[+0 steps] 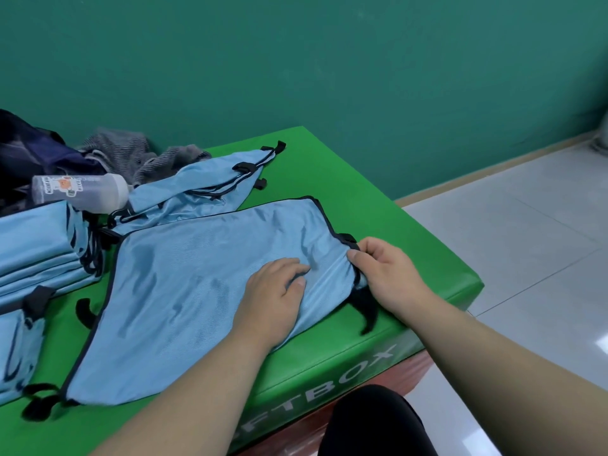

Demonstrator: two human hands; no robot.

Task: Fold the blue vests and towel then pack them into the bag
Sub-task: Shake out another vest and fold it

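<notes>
From the head view, a thin, smooth, slightly shiny blue vest (184, 291) lies spread flat on the padded green surface (371, 199). It is piped in dark trim all round and takes up the middle of the surface. The left hand (273, 291) rests on the cloth near its right end, with fingers bent and the thumb pinching up a small ridge of fabric. The right hand (385, 274) grasps the vest's right edge, thumb on top and fingers curled under, just above a black strap (368, 307) that trails toward the surface's front edge.

Behind it, a second vest (197, 189) lies rumpled with its black tabs pointing toward the far corner. To the left sits a flat stack of folded vests (33, 245). A translucent grey bottle (82, 192) lies on its side across them. A grey striped towel (131, 156) is crumpled against the wall (329, 60), beside a dark bag (26, 153).

Bare green padding shows along the right rim and far corner, and the surface's rounded edge drops off to a pale tiled floor (526, 209).
</notes>
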